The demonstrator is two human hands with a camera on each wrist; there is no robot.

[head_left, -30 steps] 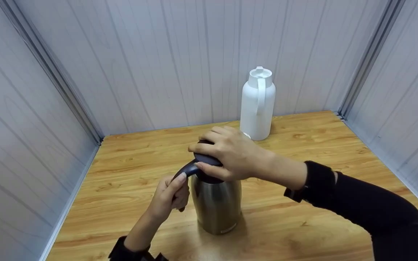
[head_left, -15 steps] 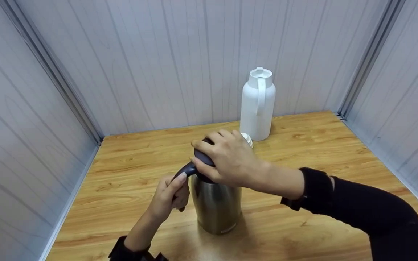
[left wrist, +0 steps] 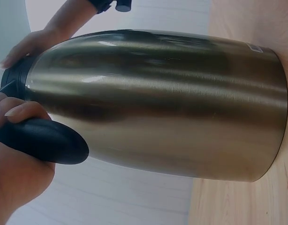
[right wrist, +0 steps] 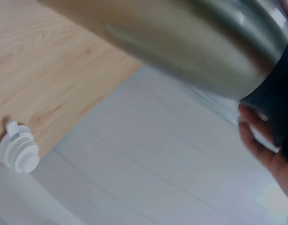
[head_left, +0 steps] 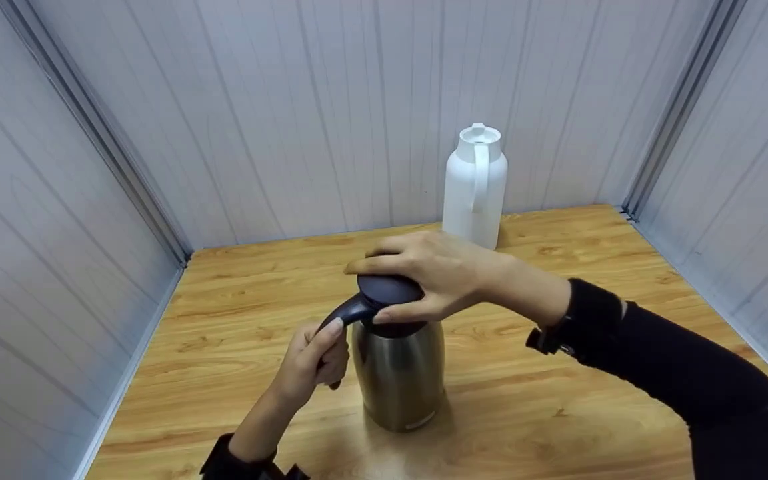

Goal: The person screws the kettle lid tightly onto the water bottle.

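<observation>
place: bare test booth | cues: grey panel walls (head_left: pixel 304 113), wooden tabletop (head_left: pixel 237 293), metal corner strips (head_left: pixel 681 100)

The metal jug (head_left: pixel 397 373) stands on the table (head_left: pixel 557 373), near the front. The left hand (head_left: pixel 314 360) is at its left side. The right hand (head_left: pixel 434 273) lies on top. The plastic jug (head_left: pixel 474 190) stands behind, by the wall (head_left: pixel 291 100).

The flask (head_left: pixel 398 373) is brushed steel, silver-gold, with a black lid (head_left: pixel 389 291) and black handle (head_left: pixel 346 312). The jug (head_left: pixel 474 189) behind is plain white. The table (head_left: pixel 237 320) is honey-coloured wood with darker grain. Walls (head_left: pixel 304 113) are pale grey panels; sleeves (head_left: pixel 677 380) are black.
</observation>
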